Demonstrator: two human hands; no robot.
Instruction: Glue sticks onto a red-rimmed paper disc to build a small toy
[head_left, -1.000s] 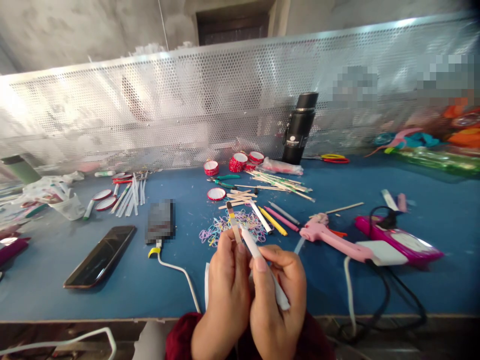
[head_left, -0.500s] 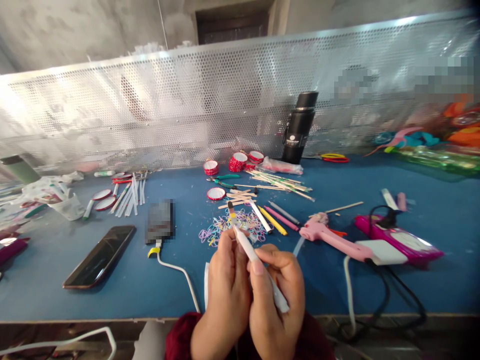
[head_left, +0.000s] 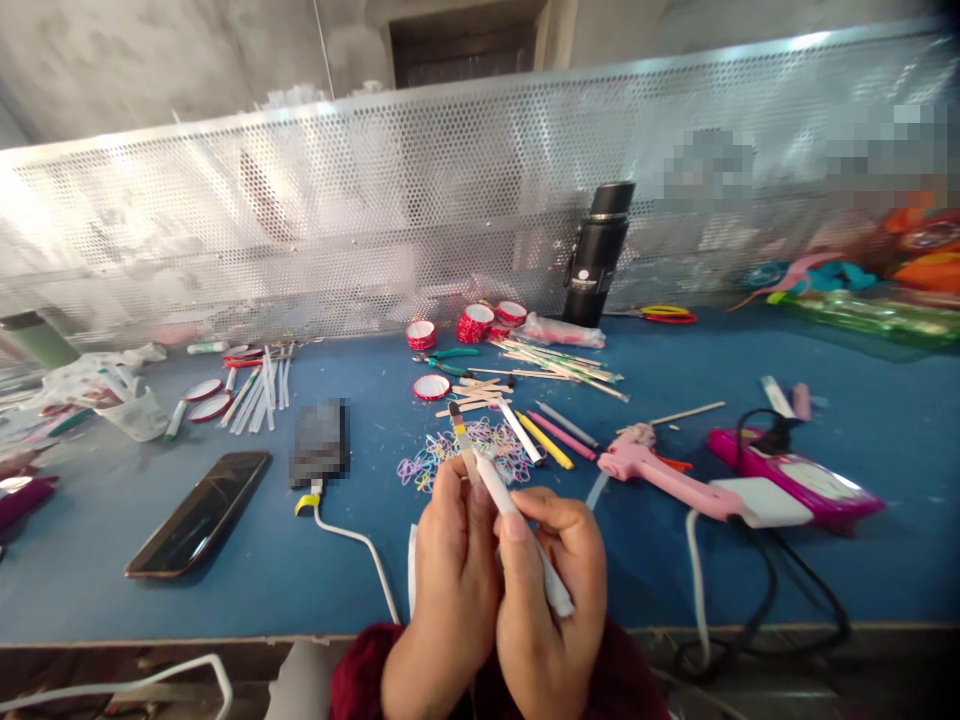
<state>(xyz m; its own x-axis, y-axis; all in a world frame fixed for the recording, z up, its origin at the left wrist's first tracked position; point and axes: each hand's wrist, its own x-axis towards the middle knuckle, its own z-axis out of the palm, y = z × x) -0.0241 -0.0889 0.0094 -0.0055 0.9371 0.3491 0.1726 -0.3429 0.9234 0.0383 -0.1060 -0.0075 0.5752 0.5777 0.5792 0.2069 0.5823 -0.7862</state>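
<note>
My left hand (head_left: 450, 575) pinches a craft stick (head_left: 463, 440) that points up and away, its tip coloured dark, with yellow and pale bands below. In my right hand (head_left: 551, 590) is a white marker (head_left: 496, 488), its tip against or very near the side of the stick. Both hands are closed and side by side over the front of the table. Just beyond them lies a heap of small coloured rubber bands (head_left: 427, 455). A white marker (head_left: 520, 432), a yellow marker (head_left: 545, 441) and a pink marker (head_left: 562, 437) lie to its right.
A pink glue gun (head_left: 667, 480) rests on the right by a magenta power strip (head_left: 840, 492) with cables. At left are a phone (head_left: 199, 515) and a cabled dark device (head_left: 319, 440). Behind stand a black flask (head_left: 598, 255), red-edged rolls (head_left: 476, 323) and green pliers (head_left: 450, 360).
The craft stick has tilted slightly left, and its dark tip has shifted left. The marker tip now sits beside the stick's pale part. Both hands have barely moved.
</note>
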